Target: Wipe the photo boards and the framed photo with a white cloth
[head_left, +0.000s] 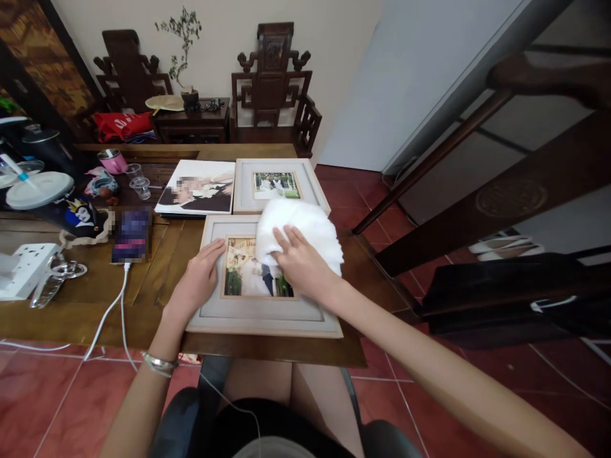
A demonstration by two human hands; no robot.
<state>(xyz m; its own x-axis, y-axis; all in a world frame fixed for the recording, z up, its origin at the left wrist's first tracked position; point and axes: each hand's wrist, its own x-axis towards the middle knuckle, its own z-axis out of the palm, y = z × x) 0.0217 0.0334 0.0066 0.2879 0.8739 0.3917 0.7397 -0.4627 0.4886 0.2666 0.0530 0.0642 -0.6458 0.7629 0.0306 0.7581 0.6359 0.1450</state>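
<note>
A light-coloured picture frame [267, 324] with a wedding photo lies flat near the table's front edge. On its left side rests my left hand [203, 272], fingers stretched out and palm down, holding nothing. My right hand [301, 261] presses a bunched white cloth [303, 219] onto the frame's upper right part, thumb and fingers gripping it. The cloth hides the photo's upper right corner and part of the frame. Just behind lies a second picture frame [312, 184] with a smaller photo, partly touched or overlapped by the cloth.
A white-edged photo album or panel [203, 169] lies at the back left. Further left are a phone [131, 235] with a charging cable, a lidded tumbler [71, 213], a power strip [35, 267] and a pink mug [113, 161]. A dark wooden chair [439, 197] stands at right.
</note>
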